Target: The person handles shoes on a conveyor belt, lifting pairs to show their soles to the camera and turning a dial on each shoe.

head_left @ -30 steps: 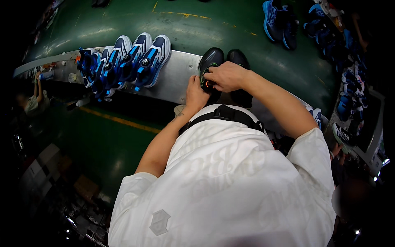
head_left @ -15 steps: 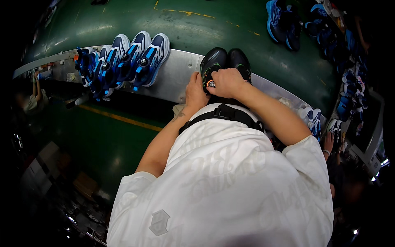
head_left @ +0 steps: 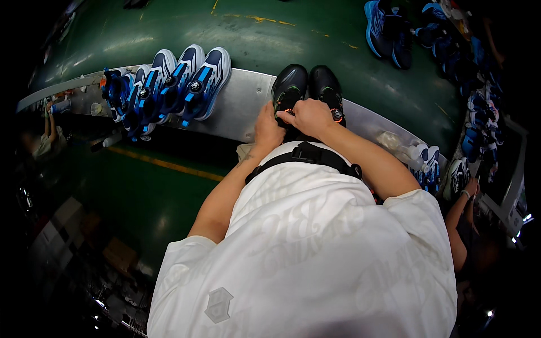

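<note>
The left black shoe (head_left: 289, 81) stood toe-first at the metal bench's (head_left: 245, 93) far edge.
Left hand (head_left: 269, 126) lay along its side, right hand (head_left: 311, 117) over its rear; both grips too hidden to tell. A hard push could have slid it off.

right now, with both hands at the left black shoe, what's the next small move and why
Probably lift the right hand slightly off the left black shoe while the left hand steadies it from the left: the right hand hides part of that shoe, whereas the right black shoe's orange-ringed dial lies in view.
</note>
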### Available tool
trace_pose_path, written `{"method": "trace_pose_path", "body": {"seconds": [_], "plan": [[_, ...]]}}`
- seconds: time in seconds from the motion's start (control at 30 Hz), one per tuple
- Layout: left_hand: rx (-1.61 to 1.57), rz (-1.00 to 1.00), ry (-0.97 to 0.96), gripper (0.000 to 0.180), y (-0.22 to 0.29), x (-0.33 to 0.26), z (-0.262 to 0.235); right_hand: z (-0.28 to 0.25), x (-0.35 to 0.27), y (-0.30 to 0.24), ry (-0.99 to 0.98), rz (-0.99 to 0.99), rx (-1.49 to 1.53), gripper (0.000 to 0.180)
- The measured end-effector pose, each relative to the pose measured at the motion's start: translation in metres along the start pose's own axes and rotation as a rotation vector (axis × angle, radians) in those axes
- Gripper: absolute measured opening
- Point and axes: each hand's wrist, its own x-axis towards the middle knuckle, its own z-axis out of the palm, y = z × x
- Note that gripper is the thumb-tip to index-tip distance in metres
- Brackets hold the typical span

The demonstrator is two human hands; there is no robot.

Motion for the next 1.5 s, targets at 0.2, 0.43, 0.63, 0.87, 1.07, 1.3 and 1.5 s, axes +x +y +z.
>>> {"method": "trace_pose_path", "body": {"seconds": [0.2, 0.43, 0.63, 0.87, 1.07, 1.3, 1.5], "plan": [[0.028, 0.019, -0.036, 0.067, 0.004, 0.001, -0.008, -0.003, 0.005, 0.003, -0.079, -0.125, -0.101, 0.062], [0.047, 0.043, 0.007, 0.069, 0.006, 0.001, -0.004, -0.012, 0.018, 0.021, -0.001, -0.536, -0.079, 0.036], [0.069, -0.008, -0.058, 0.065, 0.012, 0.0, -0.009, 0.002, 0.002, 0.002, -0.004, -0.219, -0.082, 0.048], [0.052, 0.048, -0.023, 0.06, 0.006, 0.0, -0.004, -0.006, 0.018, 0.014, 0.097, -0.52, -0.094, 0.033], [0.057, 0.014, -0.015, 0.066, 0.008, -0.005, -0.004, -0.021, 0.028, 0.011, -0.068, -0.703, -0.19, 0.03], [0.053, -0.028, -0.054, 0.072, 0.009, -0.004, -0.005, -0.006, 0.016, 0.016, -0.044, -0.465, -0.2, 0.048], [0.107, -0.03, -0.036, 0.07, 0.013, -0.004, -0.004, 0.011, 0.001, 0.009, 0.071, -0.236, -0.122, 0.056]]}}
